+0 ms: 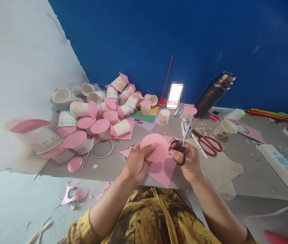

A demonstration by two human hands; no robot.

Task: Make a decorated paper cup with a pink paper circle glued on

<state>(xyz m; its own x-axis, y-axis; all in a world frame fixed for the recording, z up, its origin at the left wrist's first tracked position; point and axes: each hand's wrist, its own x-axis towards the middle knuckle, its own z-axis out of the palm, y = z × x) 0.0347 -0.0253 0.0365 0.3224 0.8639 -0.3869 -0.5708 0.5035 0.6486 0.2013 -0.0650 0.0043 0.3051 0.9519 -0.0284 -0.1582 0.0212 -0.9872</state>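
Observation:
My left hand (pixel 137 162) pinches a round pink paper disc (pixel 157 145), its thumb lying on top. In my right hand (pixel 189 161) is a pair of scissors (pixel 184 149) with black handles, fingers through the loops and the blades pointing up and away from the disc. Beneath both hands lies a pink paper sheet (pixel 162 173) with a pointed corner toward me. Beyond the disc, a paper cup (pixel 163 117) stands upside down. Another cup with a pink disc on it (pixel 190 110) is behind the scissor blades.
Many paper cups with pink discs (pixel 100 126) are heaped at the left. A roll of tape (pixel 102 148) lies before them. Red-handled scissors (pixel 211 145), markers (pixel 199 147), a dark flask (pixel 211 96) and a white power strip (pixel 281 169) occupy the right. Paper scraps (pixel 75 194) litter the floor.

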